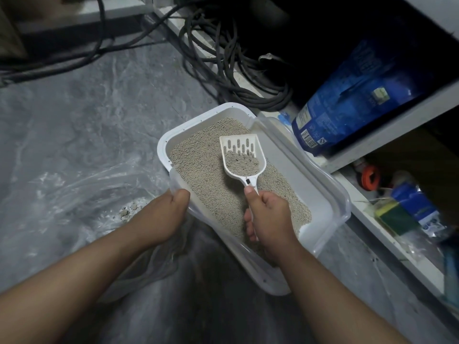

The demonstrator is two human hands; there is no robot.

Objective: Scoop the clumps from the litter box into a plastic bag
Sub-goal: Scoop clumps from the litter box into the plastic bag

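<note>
Nearest us, our right hand (pixel 267 217) is wrapped around the handle of a white slotted scoop (pixel 242 155), thumb laid along the top of the handle and fingers curled beneath. The scoop's pan sits above the litter, holding a heap of grey granules against its rear wall. Our left hand (pixel 164 217) clasps the near-left rim of the litter box (pixel 164 142), thumb hooked over the edge and fingers hidden under it. The box is white with a clear plastic frame round its rim and is filled with pale grey litter (pixel 198 162). Left of it, a clear plastic bag (pixel 74 194) lies crumpled on the grey floor, with a few clumps (pixel 129 211) in it just beside our left wrist. Farther right, a blue pouch (pixel 352 100) leans on a white shelf (pixel 397 125). Beyond the box, dark cables (pixel 223 58) lie coiled.
</note>
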